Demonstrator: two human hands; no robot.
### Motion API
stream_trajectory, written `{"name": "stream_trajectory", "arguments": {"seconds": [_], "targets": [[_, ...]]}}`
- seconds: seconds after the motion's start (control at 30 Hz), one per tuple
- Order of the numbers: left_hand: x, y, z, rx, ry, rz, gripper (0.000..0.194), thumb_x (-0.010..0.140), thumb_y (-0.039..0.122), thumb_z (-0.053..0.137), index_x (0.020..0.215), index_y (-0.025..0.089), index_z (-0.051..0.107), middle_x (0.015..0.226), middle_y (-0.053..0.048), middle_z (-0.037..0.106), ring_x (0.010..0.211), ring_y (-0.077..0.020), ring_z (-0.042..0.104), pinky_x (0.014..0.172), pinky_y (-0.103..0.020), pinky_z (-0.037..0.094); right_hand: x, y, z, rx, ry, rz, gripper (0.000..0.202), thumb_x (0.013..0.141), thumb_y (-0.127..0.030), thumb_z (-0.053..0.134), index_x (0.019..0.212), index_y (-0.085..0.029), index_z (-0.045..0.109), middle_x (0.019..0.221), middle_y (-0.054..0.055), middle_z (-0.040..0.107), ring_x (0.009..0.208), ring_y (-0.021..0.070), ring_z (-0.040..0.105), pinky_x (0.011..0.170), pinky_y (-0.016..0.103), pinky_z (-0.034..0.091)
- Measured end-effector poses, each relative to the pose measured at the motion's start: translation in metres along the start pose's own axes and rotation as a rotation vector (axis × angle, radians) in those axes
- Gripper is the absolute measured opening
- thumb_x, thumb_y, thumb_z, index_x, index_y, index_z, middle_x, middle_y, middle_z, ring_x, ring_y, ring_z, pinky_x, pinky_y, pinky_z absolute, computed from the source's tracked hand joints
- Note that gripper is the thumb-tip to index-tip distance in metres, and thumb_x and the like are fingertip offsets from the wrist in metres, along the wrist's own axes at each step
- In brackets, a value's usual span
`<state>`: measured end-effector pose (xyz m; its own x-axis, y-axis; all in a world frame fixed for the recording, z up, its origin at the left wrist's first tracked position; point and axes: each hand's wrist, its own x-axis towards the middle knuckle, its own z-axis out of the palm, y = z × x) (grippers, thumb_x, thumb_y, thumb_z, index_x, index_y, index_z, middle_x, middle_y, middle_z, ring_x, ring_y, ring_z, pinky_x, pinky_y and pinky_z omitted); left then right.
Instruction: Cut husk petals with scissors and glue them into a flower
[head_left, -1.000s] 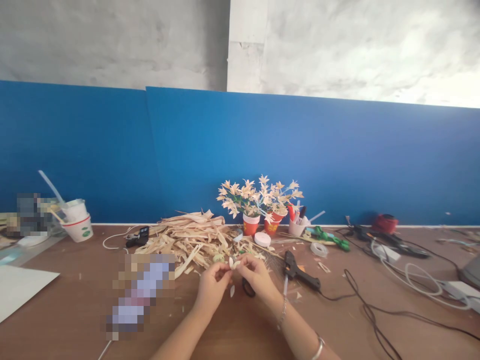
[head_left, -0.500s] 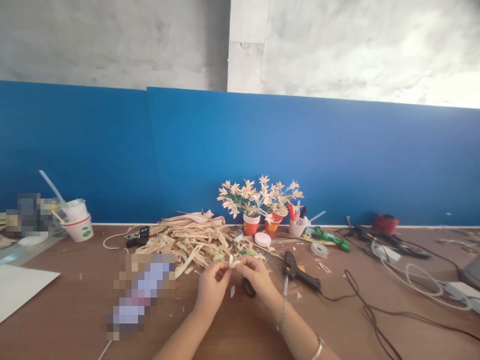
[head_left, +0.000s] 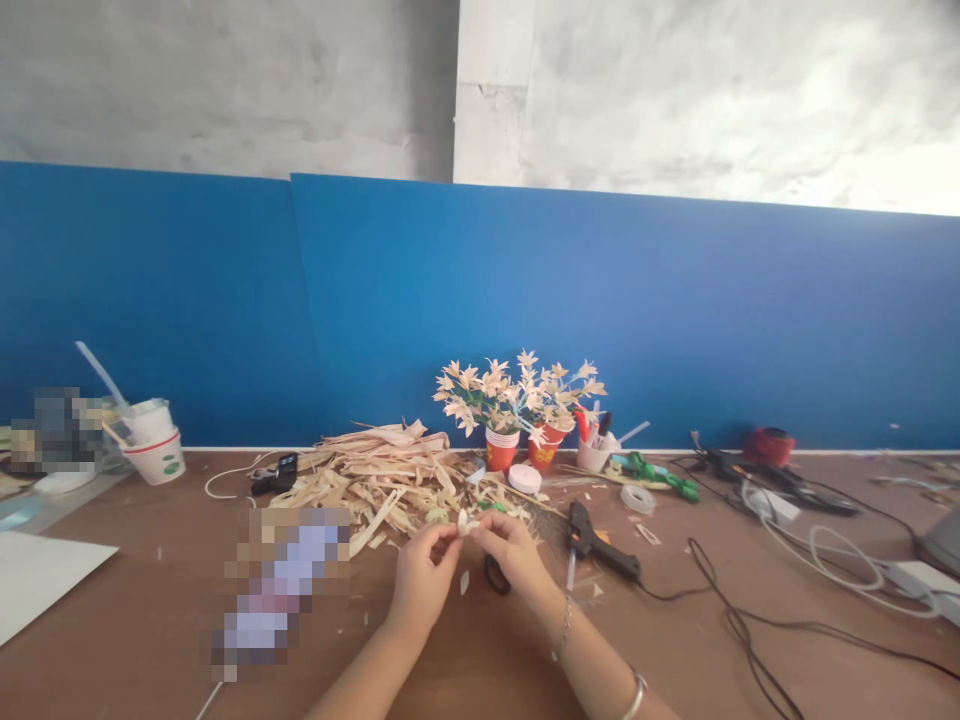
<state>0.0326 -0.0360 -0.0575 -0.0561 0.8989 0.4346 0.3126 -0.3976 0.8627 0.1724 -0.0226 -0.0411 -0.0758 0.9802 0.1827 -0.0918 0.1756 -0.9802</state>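
Between my fingertips is a small pale petal piece [head_left: 466,523], pinched from both sides. My left hand [head_left: 427,572] closes thumb and forefinger on its left edge. From the right, my right hand [head_left: 511,552] pinches it too, fingers curled. Black scissor handles [head_left: 496,575] show partly beneath my right hand. A loose pale petal [head_left: 464,582] lies on the table between my hands. Just behind them spreads a heap of dried husk strips [head_left: 390,470]. Pale flowers [head_left: 491,385] stand in a red cup [head_left: 501,452] beyond.
A black glue gun [head_left: 604,545] lies right of my hands, its cable running right. Behind are a second red cup [head_left: 545,450], a white round box [head_left: 525,478] and a tape roll [head_left: 637,499]. A blurred object [head_left: 281,590] lies left; a white cup [head_left: 157,457] stands farther left.
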Motion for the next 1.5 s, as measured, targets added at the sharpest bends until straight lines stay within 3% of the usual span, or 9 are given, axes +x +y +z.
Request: {"name": "stream_trajectory", "arguments": {"seconds": [0.3,0.6,0.97,1.17,1.5], "targets": [[0.0,0.001,-0.001,0.003,0.01,-0.044,0.014,0.072,0.03,0.058,0.069,0.019,0.067,0.068,-0.005,0.068,0.066,-0.0199,0.062,0.061,-0.026,0.047,-0.003,0.002,0.001,-0.034,0.002,-0.007,0.029,0.064,-0.042,0.069,0.056,-0.018,0.056,0.057,0.0,0.055,0.055,0.0137,0.051,0.05,0.024,0.037],[0.001,0.0,-0.002,0.026,0.017,0.036,0.012,0.073,0.025,0.058,0.069,0.021,0.069,0.068,-0.004,0.068,0.064,-0.0181,0.061,0.062,-0.025,0.046,-0.002,0.003,0.001,-0.047,0.003,-0.026,0.032,0.063,-0.045,0.069,0.053,-0.018,0.054,0.061,0.0,0.056,0.056,0.0134,0.051,0.048,0.023,0.037],[0.001,-0.002,-0.001,-0.074,-0.067,-0.036,0.018,0.075,0.026,0.056,0.061,0.018,0.063,0.059,-0.001,0.06,0.059,-0.0156,0.055,0.059,-0.023,0.043,-0.002,0.002,0.0,-0.009,-0.022,0.018,0.032,0.062,-0.046,0.07,0.057,-0.018,0.055,0.064,0.0,0.057,0.055,0.0125,0.05,0.049,0.023,0.037],[0.002,-0.002,-0.001,-0.143,-0.1,-0.054,0.021,0.074,0.028,0.056,0.057,0.017,0.058,0.055,0.001,0.055,0.055,-0.013,0.049,0.056,-0.022,0.039,-0.002,-0.004,0.002,0.051,-0.035,0.001,0.032,0.059,-0.042,0.072,0.054,-0.017,0.053,0.062,-0.001,0.055,0.058,0.0115,0.049,0.056,0.024,0.039],[0.002,0.001,-0.001,-0.256,-0.142,-0.084,0.024,0.072,0.03,0.059,0.053,0.016,0.054,0.052,0.003,0.05,0.053,-0.0113,0.045,0.054,-0.021,0.037,-0.004,-0.01,0.003,0.123,-0.099,0.082,0.023,0.06,-0.035,0.069,0.059,-0.017,0.054,0.054,-0.004,0.05,0.05,0.0096,0.045,0.051,0.022,0.036]]}}
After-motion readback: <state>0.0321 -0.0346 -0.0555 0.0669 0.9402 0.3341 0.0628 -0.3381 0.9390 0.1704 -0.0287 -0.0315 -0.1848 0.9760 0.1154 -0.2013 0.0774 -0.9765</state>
